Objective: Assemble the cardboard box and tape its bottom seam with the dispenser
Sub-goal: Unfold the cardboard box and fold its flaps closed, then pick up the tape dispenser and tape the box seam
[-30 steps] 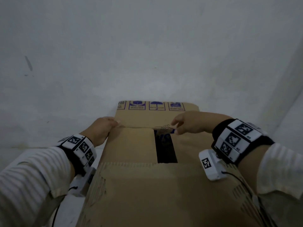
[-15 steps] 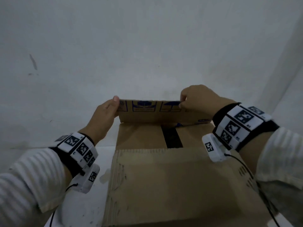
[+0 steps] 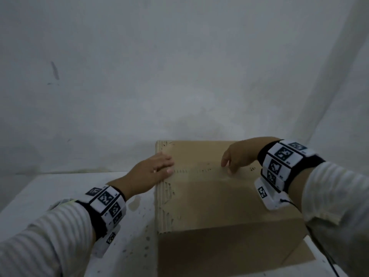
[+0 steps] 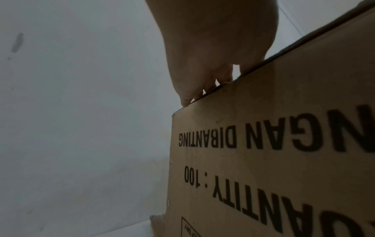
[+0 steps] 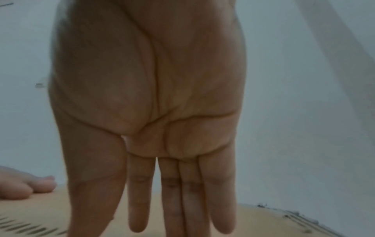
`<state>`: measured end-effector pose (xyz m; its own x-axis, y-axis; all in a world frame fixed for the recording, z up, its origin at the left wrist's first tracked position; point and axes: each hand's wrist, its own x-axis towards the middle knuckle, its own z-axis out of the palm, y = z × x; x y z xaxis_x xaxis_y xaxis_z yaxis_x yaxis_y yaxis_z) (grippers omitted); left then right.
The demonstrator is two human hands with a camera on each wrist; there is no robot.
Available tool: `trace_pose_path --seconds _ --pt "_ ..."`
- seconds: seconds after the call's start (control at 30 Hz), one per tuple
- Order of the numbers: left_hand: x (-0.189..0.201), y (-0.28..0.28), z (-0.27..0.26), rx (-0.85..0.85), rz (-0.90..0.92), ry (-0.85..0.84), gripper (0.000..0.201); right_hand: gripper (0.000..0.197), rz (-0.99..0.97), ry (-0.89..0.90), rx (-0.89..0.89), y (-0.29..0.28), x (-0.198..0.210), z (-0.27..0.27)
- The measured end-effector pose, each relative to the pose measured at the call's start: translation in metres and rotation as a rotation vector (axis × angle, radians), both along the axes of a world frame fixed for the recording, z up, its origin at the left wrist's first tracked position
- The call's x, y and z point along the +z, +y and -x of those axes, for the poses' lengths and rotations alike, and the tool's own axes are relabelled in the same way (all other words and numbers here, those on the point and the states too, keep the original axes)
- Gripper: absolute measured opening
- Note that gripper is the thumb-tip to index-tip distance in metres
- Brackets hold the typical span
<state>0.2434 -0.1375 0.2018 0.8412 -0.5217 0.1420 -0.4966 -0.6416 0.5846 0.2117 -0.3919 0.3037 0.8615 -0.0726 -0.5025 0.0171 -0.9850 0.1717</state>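
A brown cardboard box (image 3: 209, 200) stands on a white table (image 3: 65, 188) with its top flaps folded flat, meeting at a seam (image 3: 195, 170) across the middle. My left hand (image 3: 157, 166) lies flat with straight fingers on the box's left edge by the seam; the left wrist view shows those fingers (image 4: 202, 89) on the top edge of the printed box side (image 4: 284, 152). My right hand (image 3: 231, 160) hovers over the seam's right part, fingers (image 5: 182, 200) straight and pointing down at the cardboard (image 5: 50, 213). No tape dispenser is in view.
A pale wall (image 3: 179, 66) rises close behind the table. An outward flap (image 3: 299, 254) lies on the table at the box's near right corner. Small dark specks (image 3: 143, 236) dot the tabletop left of the box.
The far flap, held upright by both hands half a second ago, now lies folded down and covers the dark gap. Both hands have let go and come onto the top.
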Motion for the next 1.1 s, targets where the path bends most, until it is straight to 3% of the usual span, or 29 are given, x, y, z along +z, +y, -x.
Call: trace_pose_path --seconds 0.13,0.33,0.53,0.73,0.9,1.1 --pt "0.002 -0.001 0.016 0.052 -0.025 -0.036 0.045 0.041 0.137 -0.047 0.159 0.038 0.0 0.014" --pt "0.002 0.043 0.035 0.143 0.156 0.027 0.043 0.041 -0.071 -0.281 0.337 0.132 0.021 0.014" --pt "-0.017 0.127 0.041 0.487 0.266 0.144 0.035 0.037 -0.306 -0.424 0.473 0.255 0.013 0.005" --pt "-0.068 0.2 0.042 0.745 0.222 0.242 0.035 0.033 -0.377 -0.314 0.526 0.351 -0.077 -0.016" --pt "-0.129 0.243 0.044 0.839 0.097 0.336 0.036 0.028 -0.425 -0.154 0.505 0.386 -0.164 -0.024" --pt "-0.21 0.276 0.037 0.948 -0.032 0.497 0.049 0.034 -0.611 -0.013 0.163 0.394 -0.26 -0.045"
